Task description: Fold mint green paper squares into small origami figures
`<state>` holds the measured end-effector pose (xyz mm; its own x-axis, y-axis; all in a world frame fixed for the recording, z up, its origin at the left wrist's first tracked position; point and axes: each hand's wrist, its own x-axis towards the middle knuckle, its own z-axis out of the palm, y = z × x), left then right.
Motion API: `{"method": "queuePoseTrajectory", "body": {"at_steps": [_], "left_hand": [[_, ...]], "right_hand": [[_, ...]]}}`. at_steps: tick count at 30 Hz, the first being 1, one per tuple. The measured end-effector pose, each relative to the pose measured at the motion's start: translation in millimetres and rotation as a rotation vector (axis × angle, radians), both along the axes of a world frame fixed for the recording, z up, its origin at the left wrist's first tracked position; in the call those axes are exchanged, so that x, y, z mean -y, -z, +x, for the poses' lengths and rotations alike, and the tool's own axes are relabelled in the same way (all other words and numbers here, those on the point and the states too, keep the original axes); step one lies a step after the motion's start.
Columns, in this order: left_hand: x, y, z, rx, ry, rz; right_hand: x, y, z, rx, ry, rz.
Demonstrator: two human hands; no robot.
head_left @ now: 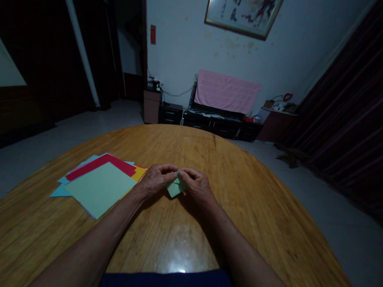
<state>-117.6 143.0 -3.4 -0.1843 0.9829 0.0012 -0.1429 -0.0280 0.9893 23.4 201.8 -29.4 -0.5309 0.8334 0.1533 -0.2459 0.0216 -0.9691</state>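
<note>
Above the wooden tabletop (247,185), I watch left hand (156,179) and right hand (198,185), each grip pinched on small green paper (176,189), likely to steady it.

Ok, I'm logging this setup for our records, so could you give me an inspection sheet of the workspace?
Surface: wooden table with a curved edge.
Work items: small green paper between the hands; paper stack fanned at the left, pale green sheet on top, red, yellow and blue showing.
Clutter: small objects on a cabinet by the wall.
Hands: left hand and right hand both pinch the small green paper.
Cables: one cable along the wall, off the table.
Surroundings: pink towel, framed picture, dark curtain.
</note>
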Motion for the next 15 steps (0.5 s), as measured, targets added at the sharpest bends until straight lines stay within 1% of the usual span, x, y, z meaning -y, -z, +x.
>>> {"method": "queuePoseTrajectory", "body": {"at_steps": [3, 6, 11, 13, 15], "left_hand": [[-2.5, 4.5, -1.5, -0.023, -0.010, 0.024], [-2.1, 3.8, -1.8, -0.033, -0.025, 0.028], [-1.4, 3.9, -3.0, -0.059, -0.006, 0.028], [-2.6, 5.8, -5.1, -0.061, -0.013, 0.046], [-3.6, 6.7, -7.4, -0.008, -0.019, 0.042]], "right_hand": [[-2.7, 2.4, -1.5, 0.001, 0.003, 0.005], [-5.5, 3.9, -2.3, -0.005, 0.033, 0.033], [-3.4, 4.2, -4.5, 0.019, 0.050, 0.083], [-2.3, 4.5, -4.8, 0.025, 0.043, 0.083], [-2.4, 5.2, -4.1, 0.049, 0.006, 0.053]]}}
